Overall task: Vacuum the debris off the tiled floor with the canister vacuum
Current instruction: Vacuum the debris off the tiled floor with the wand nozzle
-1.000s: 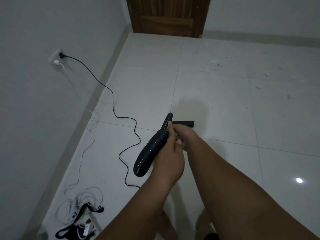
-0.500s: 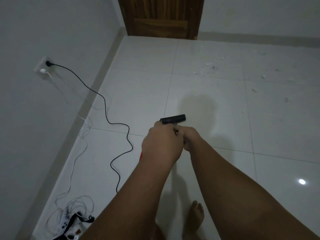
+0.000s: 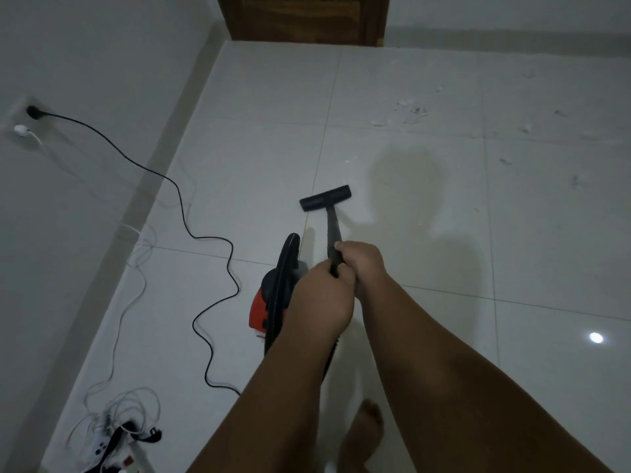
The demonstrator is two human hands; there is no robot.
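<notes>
A red and black canister vacuum (image 3: 264, 307) sits on the white tiled floor, partly hidden behind my left forearm, with its ribbed black hose (image 3: 285, 271) arching over it. Both hands grip the black wand (image 3: 333, 233): my right hand (image 3: 362, 264) higher up, my left hand (image 3: 324, 298) just below. The wand slopes forward and down to a black floor nozzle (image 3: 326, 198) at the floor in front of me. Pale bits of debris (image 3: 411, 112) lie scattered on the tiles far right of the nozzle.
The vacuum's black power cord (image 3: 191, 230) snakes from a wall socket (image 3: 32, 112) across the floor on the left. White cables and a power strip (image 3: 112, 445) are heaped at the lower left. A wooden door (image 3: 304, 18) stands ahead. My bare foot (image 3: 365, 435) is below.
The wand has swung forward and down, so the floor nozzle now shows out in front. The hose that my left hand held up has dropped, and the red canister has come into view.
</notes>
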